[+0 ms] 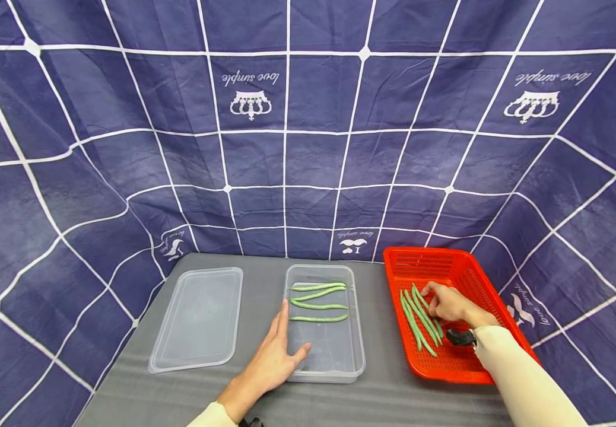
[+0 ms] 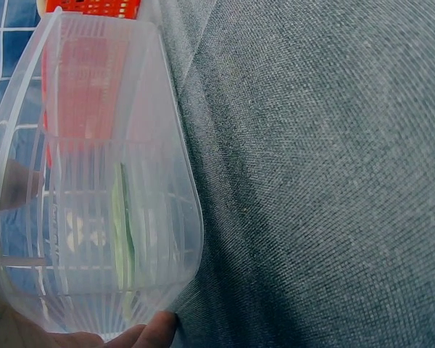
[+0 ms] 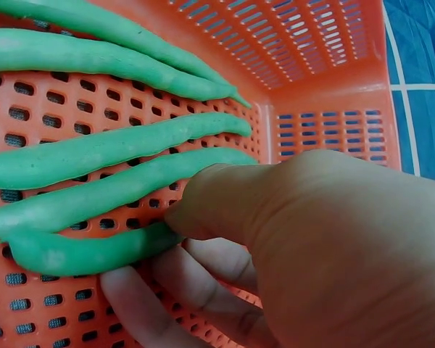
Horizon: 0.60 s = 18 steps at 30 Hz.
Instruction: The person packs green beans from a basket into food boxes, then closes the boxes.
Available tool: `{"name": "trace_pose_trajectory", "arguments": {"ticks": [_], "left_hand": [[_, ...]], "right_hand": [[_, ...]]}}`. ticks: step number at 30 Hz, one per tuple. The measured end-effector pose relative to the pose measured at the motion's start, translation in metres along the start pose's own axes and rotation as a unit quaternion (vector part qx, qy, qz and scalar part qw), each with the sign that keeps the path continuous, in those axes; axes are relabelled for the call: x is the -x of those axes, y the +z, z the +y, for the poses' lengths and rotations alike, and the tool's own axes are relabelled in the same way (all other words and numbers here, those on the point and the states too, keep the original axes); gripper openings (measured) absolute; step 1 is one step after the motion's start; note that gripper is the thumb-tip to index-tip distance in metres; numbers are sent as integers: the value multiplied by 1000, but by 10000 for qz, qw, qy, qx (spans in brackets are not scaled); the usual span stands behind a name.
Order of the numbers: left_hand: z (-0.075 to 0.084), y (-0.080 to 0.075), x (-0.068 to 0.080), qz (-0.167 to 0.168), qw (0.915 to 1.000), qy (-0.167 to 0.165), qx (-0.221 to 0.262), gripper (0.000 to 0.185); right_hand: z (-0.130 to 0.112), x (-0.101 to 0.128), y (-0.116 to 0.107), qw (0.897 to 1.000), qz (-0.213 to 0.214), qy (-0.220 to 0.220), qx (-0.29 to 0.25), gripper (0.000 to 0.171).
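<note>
Inside the red basket (image 1: 431, 372), my right hand (image 1: 449, 305) pinches one end of a short green bean (image 3: 87, 252) between thumb and fingers. Other green beans (image 3: 116, 152) lie beside it on the perforated floor. My left hand (image 1: 273, 356) rests along the left wall of a clear plastic container (image 1: 329, 376), its fingers fairly straight outside and its thumb reaching over the rim. Several green beans (image 1: 318, 319) lie crosswise in the container's far half. The left wrist view shows the fingertips (image 2: 159, 330) at the container's lower corner, with a bean visible through the wall.
A translucent lid (image 1: 198, 320) lies flat on the grey tabletop (image 1: 260, 279) to the left. Blue cloth (image 1: 318, 160) with white lines hangs behind and at both sides. The basket stands right of the container, with grey tabletop between them.
</note>
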<state>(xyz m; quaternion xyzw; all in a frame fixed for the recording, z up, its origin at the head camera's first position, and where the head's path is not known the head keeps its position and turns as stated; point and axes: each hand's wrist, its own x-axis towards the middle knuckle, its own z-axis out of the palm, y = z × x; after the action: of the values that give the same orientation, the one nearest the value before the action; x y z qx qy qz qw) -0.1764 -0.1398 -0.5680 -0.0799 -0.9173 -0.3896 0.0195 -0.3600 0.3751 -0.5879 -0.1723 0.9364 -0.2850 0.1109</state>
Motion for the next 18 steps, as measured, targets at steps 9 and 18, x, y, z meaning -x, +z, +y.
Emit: {"name": "trace_pose_trajectory", "arguments": {"ticks": [9,18], "left_hand": [[0,-1,-1,16,10000,61,-6,117],[-2,0,1,7,10000,82,46,118]], "right_hand": [[-14,12,-9,9987,184,-463,-74,44],[-34,20,-20,9935,740,-705,507,40]]}}
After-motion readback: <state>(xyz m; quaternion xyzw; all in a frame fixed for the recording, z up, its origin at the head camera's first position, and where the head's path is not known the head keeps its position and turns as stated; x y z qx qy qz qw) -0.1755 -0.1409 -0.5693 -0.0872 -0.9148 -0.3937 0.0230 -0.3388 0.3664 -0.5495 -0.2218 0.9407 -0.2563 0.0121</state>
